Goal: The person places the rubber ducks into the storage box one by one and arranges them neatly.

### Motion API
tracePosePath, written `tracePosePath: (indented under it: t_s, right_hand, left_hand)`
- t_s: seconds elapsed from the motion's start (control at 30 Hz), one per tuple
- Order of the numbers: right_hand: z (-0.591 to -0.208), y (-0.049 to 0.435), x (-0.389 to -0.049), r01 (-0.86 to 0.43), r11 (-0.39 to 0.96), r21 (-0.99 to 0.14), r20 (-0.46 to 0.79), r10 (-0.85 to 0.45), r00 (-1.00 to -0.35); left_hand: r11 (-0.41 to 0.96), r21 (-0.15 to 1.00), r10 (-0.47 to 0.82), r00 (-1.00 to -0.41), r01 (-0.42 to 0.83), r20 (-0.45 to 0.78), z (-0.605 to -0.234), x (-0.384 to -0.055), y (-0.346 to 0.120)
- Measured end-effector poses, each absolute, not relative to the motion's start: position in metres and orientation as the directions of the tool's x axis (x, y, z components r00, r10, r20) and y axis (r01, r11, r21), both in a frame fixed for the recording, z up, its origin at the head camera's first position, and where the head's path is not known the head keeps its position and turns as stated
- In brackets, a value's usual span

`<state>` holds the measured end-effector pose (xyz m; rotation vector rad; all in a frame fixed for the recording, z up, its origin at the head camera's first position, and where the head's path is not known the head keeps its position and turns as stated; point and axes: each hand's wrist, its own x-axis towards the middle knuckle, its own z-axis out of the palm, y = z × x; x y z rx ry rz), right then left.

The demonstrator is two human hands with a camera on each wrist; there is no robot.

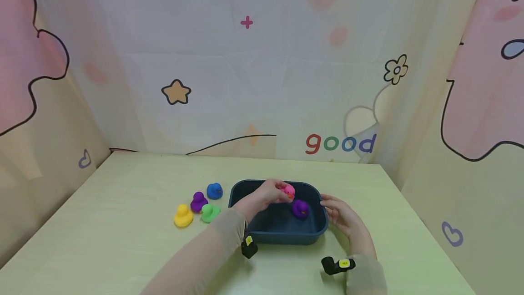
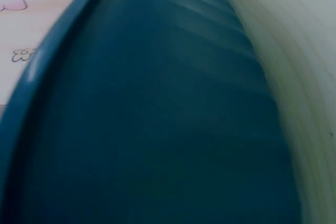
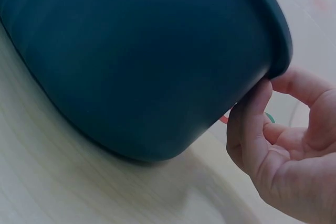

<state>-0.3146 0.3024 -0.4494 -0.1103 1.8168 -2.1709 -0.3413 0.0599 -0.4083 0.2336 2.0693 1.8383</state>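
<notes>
Above the inside of a dark blue plastic bin point(image 1: 282, 238), my left hand point(image 1: 266, 193) pinches a pink rubber duck point(image 1: 289, 191) between fingers and thumb. A purple rubber duck point(image 1: 300, 209) lies on the bin's floor, just below and right of it. At the bin's right end my right hand point(image 1: 344, 215) touches the outer wall. The right wrist view shows that hand point(image 3: 286, 140) with loosely bent fingers against the wall under the rim. Only the bin's wall point(image 2: 173, 98) fills the left wrist view; the left hand and its duck are hidden there.
Left of the bin stand a blue duck point(image 1: 214, 191), another purple duck point(image 1: 199, 202), a green duck point(image 1: 210, 213) and a yellow duck point(image 1: 183, 216) on the pale wooden table point(image 1: 102, 231). A printed curtain point(image 1: 262, 94) hangs behind the table and along both sides.
</notes>
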Motion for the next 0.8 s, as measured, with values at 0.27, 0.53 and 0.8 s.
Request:
tracePosePath:
  t_s: [0.27, 0.53, 0.8]
  right_hand:
    - [-0.451, 0.302, -0.315, 0.182, -0.12, -0.976, -0.145, -0.271, -0.952]
    - [-0.45, 0.302, -0.315, 0.182, -0.13, -0.975, -0.141, -0.274, -0.951]
    - [-0.448, 0.302, -0.313, 0.187, -0.139, -0.973, -0.144, -0.273, -0.951]
  left_hand:
    - [0.285, 0.954, 0.312, -0.932, -0.096, -0.187, -0.414, -0.342, 0.06]
    - [0.381, 0.921, 0.295, -0.933, -0.083, -0.206, -0.417, -0.34, 0.06]
    - [0.464, 0.885, 0.294, -0.935, -0.042, -0.199, -0.424, -0.342, 0.062]
